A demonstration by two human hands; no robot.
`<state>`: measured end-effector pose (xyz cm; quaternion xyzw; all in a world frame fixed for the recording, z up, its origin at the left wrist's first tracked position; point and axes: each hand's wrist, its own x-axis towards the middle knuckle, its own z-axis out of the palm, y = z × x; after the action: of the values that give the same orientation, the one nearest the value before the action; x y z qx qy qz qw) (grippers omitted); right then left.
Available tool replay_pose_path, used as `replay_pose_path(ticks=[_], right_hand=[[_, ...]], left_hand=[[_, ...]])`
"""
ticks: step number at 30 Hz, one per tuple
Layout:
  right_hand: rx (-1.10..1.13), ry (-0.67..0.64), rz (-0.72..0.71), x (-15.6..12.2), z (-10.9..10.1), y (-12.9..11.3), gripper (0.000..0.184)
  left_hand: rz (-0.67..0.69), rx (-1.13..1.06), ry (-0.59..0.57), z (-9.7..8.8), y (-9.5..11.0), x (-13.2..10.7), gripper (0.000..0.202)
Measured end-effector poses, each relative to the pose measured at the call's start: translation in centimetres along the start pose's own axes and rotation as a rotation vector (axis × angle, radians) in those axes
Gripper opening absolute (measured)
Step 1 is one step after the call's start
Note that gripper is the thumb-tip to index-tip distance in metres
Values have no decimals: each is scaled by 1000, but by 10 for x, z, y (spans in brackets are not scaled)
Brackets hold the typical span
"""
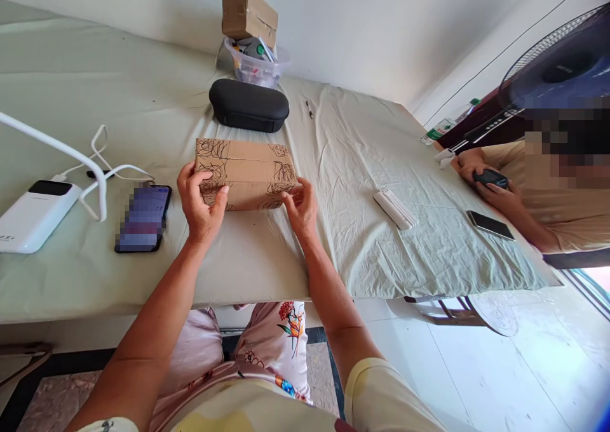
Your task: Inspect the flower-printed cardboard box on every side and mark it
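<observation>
The work surface is a desk [381, 165] covered by a creased pale green cloth, with a standing fan [553, 57] beyond its right end. A seated co-worker [538, 171] occupies the right side, both hands around a small black device [490, 178]. The primary item, a cardboard box [245, 175] marked with dark scribbled line drawings and closed with tan tape, lies flat on the cloth near the desk's front edge, just beyond a black zip case [248, 105]. The person's left hand [203, 206] grips the box's near left portion, its fingers [200, 176] over the top and the thumb at the front. The right hand [300, 208] grips the near right corner between fingertips and thumb. To the left lie a white power bank [35, 216], a white cable [119, 171], and a smartphone [143, 219] with a blurred screen. To the right lie a white oblong case [394, 208] and a second smartphone [490, 224]. At the far side, a clear plastic tub [257, 67] carries a small taped parcel [250, 16]. A pen [309, 108] lies on the cloth.
</observation>
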<state>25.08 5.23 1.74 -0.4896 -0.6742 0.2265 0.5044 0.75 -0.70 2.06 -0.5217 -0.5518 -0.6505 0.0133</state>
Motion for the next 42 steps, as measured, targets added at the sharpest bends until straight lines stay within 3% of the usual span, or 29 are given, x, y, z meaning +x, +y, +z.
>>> replay_pose_path(ticks=[3,7,11,26,35,39,42], right_hand=[[94,39,-89,0,-2,-3,70],[100,-27,-133,-4,0,-5,63],[109,10,-100,-7,3,-3,60],[110,84,-164,-6,5,-1,52],[64,79,-140,-6,9,2,56],[142,63,-93,-5,13,8,54],[171,55,-51,-5,18,15,54]], left_hand=[[19,-12,-7,1,2,-2,45],[53,-67,-47,2,3,-3,48],[19,-14,-104,2,4,-3,60],[-6,-42,-74,2,6,-2,42],[-18,-17,-93,1,5,-1,45],[-9,-16,-142,2,1,0,52],[13,-20,-114,4,-3,-1,64]])
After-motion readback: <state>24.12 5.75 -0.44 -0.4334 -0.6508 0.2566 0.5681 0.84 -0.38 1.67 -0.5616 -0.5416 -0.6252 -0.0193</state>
